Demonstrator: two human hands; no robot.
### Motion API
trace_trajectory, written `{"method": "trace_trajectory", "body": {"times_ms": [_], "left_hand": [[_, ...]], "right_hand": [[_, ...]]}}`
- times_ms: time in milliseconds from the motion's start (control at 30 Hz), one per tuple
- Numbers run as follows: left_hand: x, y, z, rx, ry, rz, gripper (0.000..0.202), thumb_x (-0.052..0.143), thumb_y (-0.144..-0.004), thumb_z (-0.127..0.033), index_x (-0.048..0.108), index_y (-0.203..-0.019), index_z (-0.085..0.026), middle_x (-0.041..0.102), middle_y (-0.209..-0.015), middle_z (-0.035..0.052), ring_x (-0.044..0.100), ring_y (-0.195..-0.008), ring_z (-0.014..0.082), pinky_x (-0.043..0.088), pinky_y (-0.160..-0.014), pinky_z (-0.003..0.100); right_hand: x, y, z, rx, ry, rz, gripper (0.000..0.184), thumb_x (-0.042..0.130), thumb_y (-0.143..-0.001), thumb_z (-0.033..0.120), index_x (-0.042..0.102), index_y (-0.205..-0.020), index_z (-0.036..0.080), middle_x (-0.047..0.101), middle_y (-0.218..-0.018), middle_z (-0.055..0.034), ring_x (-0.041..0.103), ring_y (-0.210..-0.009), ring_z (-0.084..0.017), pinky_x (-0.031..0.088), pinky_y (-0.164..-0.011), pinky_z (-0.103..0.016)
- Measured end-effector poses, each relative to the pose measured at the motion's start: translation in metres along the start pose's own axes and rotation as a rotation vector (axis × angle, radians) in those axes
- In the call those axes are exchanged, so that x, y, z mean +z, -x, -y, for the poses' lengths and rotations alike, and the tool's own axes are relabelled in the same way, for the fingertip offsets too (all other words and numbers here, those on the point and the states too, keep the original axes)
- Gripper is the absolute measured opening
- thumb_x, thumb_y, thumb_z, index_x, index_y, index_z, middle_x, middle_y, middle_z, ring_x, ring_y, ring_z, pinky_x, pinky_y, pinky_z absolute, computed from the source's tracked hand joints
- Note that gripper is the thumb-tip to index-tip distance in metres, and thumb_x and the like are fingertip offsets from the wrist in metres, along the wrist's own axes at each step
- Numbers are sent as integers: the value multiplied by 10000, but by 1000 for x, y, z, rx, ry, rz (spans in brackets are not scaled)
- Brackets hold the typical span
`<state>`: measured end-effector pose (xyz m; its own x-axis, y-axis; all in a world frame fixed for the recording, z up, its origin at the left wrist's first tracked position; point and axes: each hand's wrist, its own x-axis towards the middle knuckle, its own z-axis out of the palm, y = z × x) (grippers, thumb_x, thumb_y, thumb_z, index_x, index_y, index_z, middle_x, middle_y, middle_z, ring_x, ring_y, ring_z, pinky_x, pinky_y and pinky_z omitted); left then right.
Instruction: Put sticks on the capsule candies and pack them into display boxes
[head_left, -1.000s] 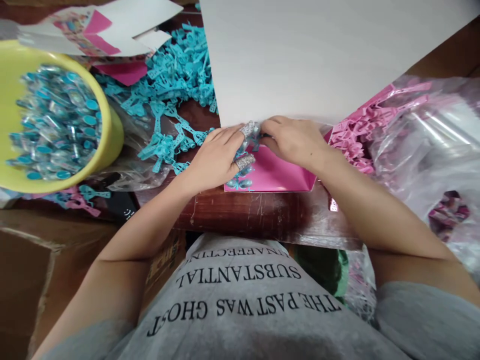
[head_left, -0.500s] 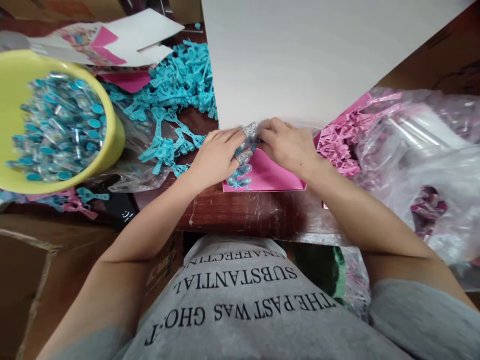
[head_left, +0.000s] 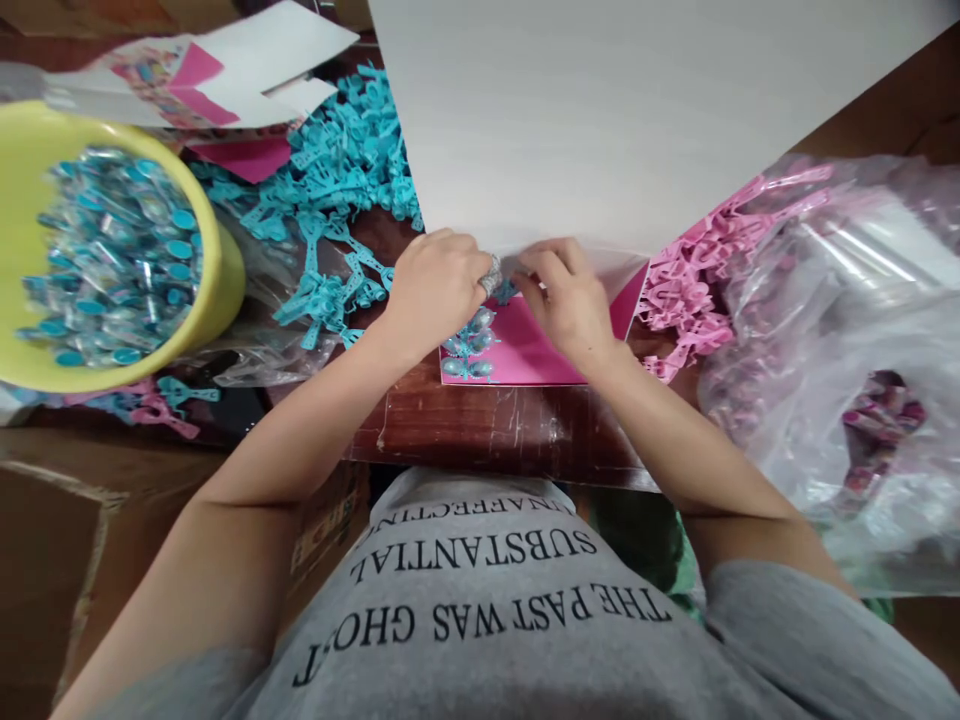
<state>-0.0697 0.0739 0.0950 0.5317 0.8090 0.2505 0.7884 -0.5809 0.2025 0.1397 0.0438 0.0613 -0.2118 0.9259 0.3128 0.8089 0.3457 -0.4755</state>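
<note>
Pink-lined box sits on the dark reddish worktop, near its front edge and straight ahead of the person. At its left end, small blue-and-clear pieces lie in short rows on the pink surface; the rest of the visible pink floor is bare. One more blue piece shows further back, between the two hands.

The left hand is over the box's left rear part, its fingers curled down, with silvery glittering material about a fingertip; what these fingers hold, if anything, is hidden. The right hand is over the middle of the box, thumb and forefinger bent and close together beside that blue piece. It is impossible to make out whether they grip it.

Directly behind the box rises a large white panel. To its left lies a heap of bright blue clips, and to the right of the box a pile of pink clips. Further left, a yellow tub holds many blue-capped clear pieces, with a cut card sheet beyond it. Far right, clear plastic bags surround some purplish-pink items.
</note>
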Motion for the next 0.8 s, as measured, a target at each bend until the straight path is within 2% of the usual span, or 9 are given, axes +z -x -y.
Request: {"method": "trace_trajectory", "body": {"times_ms": [100,200,300,400,467,500,600,700,800], "left_hand": [[6,-3,1,23,31,-46,299,505,-1001,-217,722,-796,-200,706,-847,86,676,-952,274,528,-910,425],[-1,10,-3,19,65,-107,297,493,-1042,-245,750,-901,-193,752,-970,88,686,-985,268,530,-926,431],[-12,51,-8,7,108,-227,279,517,-1074,-327,766,-1083,-200,777,-1156,90,694,-1061,258,531,-948,424],[-10,104,0,-88,131,-385,282,546,-1083,-359,764,-1180,-210,786,-1156,90,709,-1043,240,536,-928,404],[1,131,19,-252,99,-437,281,555,-1079,-329,763,-1214,-197,785,-1136,104,711,-1039,247,536,-951,410],[7,141,32,-351,71,-427,285,557,-1073,-303,758,-1239,-188,780,-1160,119,706,-1069,261,531,-987,423],[20,155,71,-609,-21,-309,381,519,-1048,-172,703,-1381,-178,715,-1375,166,638,-1263,321,480,-1113,477],[21,156,95,-730,-88,-159,454,465,-1046,-113,658,-1454,-166,649,-1489,191,568,-1365,361,459,-1120,505],[18,157,105,-678,-99,-61,396,469,-1077,-154,704,-1395,-163,704,-1397,191,581,-1342,356,464,-1087,489]], "right_hand": [[7,4,-8,-11,-13,-29,269,509,-1089,327,697,-1257,236,705,-1306,-111,734,-1093,-249,627,-807,-386],[-1,10,-11,-36,-17,-37,290,540,-1077,338,692,-1294,220,695,-1325,-138,741,-1084,-265,647,-774,-398],[-19,16,-5,-95,-3,-114,336,609,-1055,364,663,-1363,240,679,-1341,-147,753,-1015,-260,671,-746,-416],[-40,12,14,-245,-12,-257,385,700,-1014,306,650,-1394,288,691,-1283,-121,752,-914,-222,667,-674,-368],[-47,1,37,-376,-52,-285,410,731,-994,261,652,-1393,306,706,-1234,-101,741,-865,-201,649,-636,-335],[-48,-7,52,-430,-74,-263,396,727,-998,263,658,-1384,309,713,-1226,-95,739,-864,-200,646,-643,-335],[-36,-40,111,-540,-91,-72,282,613,-1068,335,675,-1341,301,721,-1280,-87,742,-984,-232,644,-752,-370],[0,-82,174,-641,-43,155,300,502,-1110,351,655,-1357,274,689,-1380,-94,703,-1167,-263,614,-833,-377],[53,-124,229,-697,-6,286,323,527,-1090,317,625,-1392,259,653,-1420,-108,641,-1271,-299,581,-888,-398]]}}
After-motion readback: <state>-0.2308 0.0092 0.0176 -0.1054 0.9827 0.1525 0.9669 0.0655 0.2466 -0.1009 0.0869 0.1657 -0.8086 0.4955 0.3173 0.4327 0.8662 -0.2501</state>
